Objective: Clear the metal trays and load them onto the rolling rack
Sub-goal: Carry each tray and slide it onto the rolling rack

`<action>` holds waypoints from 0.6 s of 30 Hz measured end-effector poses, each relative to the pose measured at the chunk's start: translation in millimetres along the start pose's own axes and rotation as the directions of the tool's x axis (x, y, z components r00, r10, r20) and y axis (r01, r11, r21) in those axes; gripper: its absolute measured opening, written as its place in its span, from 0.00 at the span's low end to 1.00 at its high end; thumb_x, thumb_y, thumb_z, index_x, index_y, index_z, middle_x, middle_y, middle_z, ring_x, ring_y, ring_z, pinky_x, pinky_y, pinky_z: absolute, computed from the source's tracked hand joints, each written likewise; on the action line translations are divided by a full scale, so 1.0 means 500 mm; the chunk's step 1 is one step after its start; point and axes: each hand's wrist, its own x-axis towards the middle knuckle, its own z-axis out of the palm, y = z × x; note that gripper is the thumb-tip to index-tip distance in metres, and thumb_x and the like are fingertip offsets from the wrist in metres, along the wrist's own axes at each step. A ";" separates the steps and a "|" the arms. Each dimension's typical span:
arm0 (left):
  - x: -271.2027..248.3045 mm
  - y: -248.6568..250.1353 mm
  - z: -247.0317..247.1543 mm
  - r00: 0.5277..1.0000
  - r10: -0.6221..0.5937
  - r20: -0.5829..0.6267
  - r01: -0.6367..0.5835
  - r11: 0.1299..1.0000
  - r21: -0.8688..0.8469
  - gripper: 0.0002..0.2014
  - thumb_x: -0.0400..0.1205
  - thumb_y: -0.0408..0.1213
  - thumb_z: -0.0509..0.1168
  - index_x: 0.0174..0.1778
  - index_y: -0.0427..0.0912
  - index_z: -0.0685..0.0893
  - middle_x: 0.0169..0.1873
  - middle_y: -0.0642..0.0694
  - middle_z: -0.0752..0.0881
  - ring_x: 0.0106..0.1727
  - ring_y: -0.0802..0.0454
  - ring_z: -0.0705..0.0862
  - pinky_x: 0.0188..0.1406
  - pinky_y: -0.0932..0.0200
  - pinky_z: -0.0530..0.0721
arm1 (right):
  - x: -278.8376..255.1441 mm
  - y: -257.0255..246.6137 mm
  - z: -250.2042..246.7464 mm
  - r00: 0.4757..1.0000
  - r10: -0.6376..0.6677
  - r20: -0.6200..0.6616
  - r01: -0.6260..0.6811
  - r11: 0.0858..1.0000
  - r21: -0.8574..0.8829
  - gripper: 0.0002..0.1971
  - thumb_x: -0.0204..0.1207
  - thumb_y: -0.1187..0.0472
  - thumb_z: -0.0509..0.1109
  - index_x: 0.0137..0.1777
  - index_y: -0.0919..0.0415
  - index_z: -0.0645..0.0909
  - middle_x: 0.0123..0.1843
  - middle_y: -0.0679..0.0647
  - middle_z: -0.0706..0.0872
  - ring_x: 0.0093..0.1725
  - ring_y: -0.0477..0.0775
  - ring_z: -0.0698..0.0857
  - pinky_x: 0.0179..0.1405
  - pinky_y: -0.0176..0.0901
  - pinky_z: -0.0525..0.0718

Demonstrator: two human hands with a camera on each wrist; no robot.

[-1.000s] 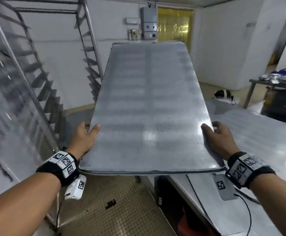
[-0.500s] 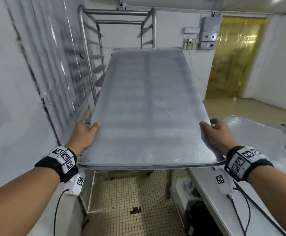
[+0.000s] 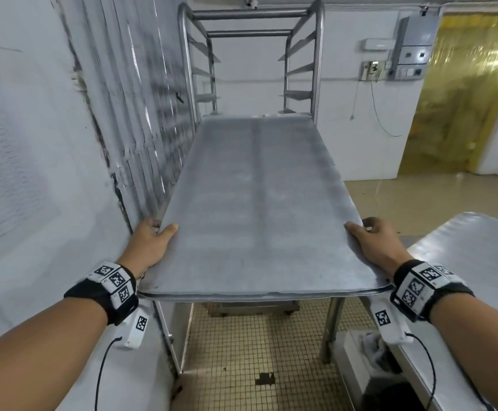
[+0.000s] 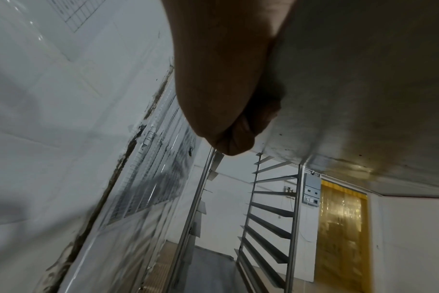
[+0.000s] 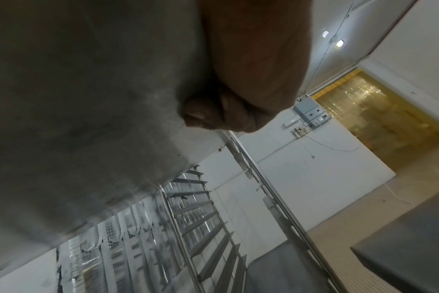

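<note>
I carry a long, bare metal tray (image 3: 256, 209) level in front of me. My left hand (image 3: 152, 241) grips its left edge near the front corner, thumb on top, fingers curled under. My right hand (image 3: 372, 241) grips the right edge the same way. The tray's far end reaches the tall steel rolling rack (image 3: 317, 69), level with a pair of its side runners; whether it rests on them I cannot tell. From below, the left wrist view shows the tray's underside (image 4: 364, 99) and the rack's runners (image 4: 271, 208); the right wrist view shows the underside (image 5: 88, 99) and the rack (image 5: 201, 208).
A white wall (image 3: 34, 173) with a wire-mesh panel (image 3: 152, 114) runs close on my left. A steel table (image 3: 479, 262) stands at my right. Behind the rack are a white wall, an electrical box (image 3: 413, 48) and a doorway with a yellow strip curtain (image 3: 464, 99). The floor is tiled.
I have turned left with the tray, from over the table to face the rack. The tray's far end has come down and up to the rack. Both grips are unchanged.
</note>
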 end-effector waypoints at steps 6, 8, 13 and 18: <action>0.009 -0.031 0.016 0.998 -0.064 0.026 0.062 0.996 0.068 0.11 0.82 0.51 0.71 0.44 0.48 0.81 0.42 0.46 0.89 0.44 0.45 0.90 0.48 0.48 0.89 | 0.017 0.033 0.041 0.997 0.055 0.061 -0.050 0.996 -0.072 0.21 0.80 0.43 0.71 0.44 0.64 0.85 0.35 0.59 0.91 0.34 0.59 0.88 0.35 0.43 0.80; 0.008 -0.046 0.022 0.996 -0.084 0.031 0.080 0.990 0.117 0.14 0.82 0.52 0.71 0.49 0.43 0.81 0.41 0.49 0.86 0.43 0.48 0.87 0.45 0.53 0.86 | 0.018 0.041 0.049 0.995 0.066 0.075 -0.058 0.993 -0.100 0.21 0.81 0.44 0.71 0.42 0.65 0.85 0.33 0.59 0.90 0.31 0.57 0.86 0.34 0.43 0.79; 0.011 -0.091 0.040 0.990 -0.136 0.046 0.125 0.973 0.197 0.19 0.82 0.55 0.70 0.54 0.41 0.79 0.41 0.51 0.83 0.45 0.47 0.85 0.49 0.51 0.84 | 0.020 0.068 0.070 0.988 0.107 0.115 -0.091 0.987 -0.131 0.21 0.81 0.46 0.71 0.41 0.67 0.86 0.28 0.55 0.86 0.27 0.52 0.81 0.30 0.39 0.75; 0.014 -0.130 0.051 0.983 -0.171 0.063 0.154 0.965 0.211 0.20 0.81 0.55 0.71 0.52 0.40 0.82 0.44 0.44 0.87 0.45 0.44 0.87 0.44 0.51 0.84 | 0.011 0.084 0.084 0.980 0.146 0.136 -0.122 0.978 -0.167 0.22 0.81 0.46 0.71 0.41 0.68 0.85 0.30 0.57 0.86 0.30 0.54 0.81 0.32 0.42 0.75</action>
